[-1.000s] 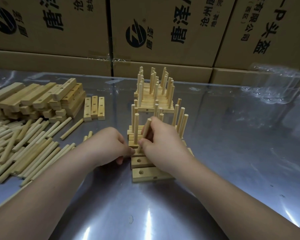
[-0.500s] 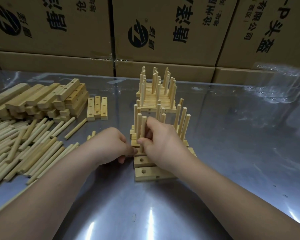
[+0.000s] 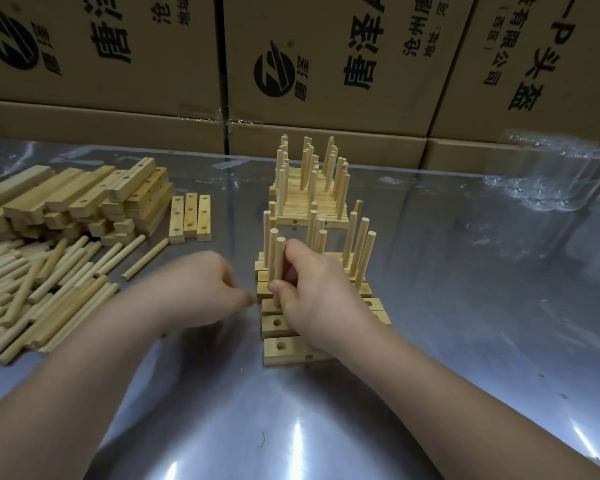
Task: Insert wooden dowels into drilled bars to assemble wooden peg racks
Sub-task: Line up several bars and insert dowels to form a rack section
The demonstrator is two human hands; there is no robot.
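Currently grips one dowel (image 3: 279, 261) upright with the right hand (image 3: 314, 296), thumb and curled fingers pinching its lower half, foot set into a drilled bar (image 3: 266, 306) near the front of the row. Cannot tell the grip of the left hand (image 3: 205, 289), blurred just beside that bar's left end. Judges the dowel light, stiff, smooth and dry, unlikely to break or slip. Recommends a low hold for a straight push, keeping it vertical to avoid binding in the hole. Notes loose dowels (image 3: 49, 282) and spare bars (image 3: 84, 199) lying left on the surface (image 3: 465, 306).
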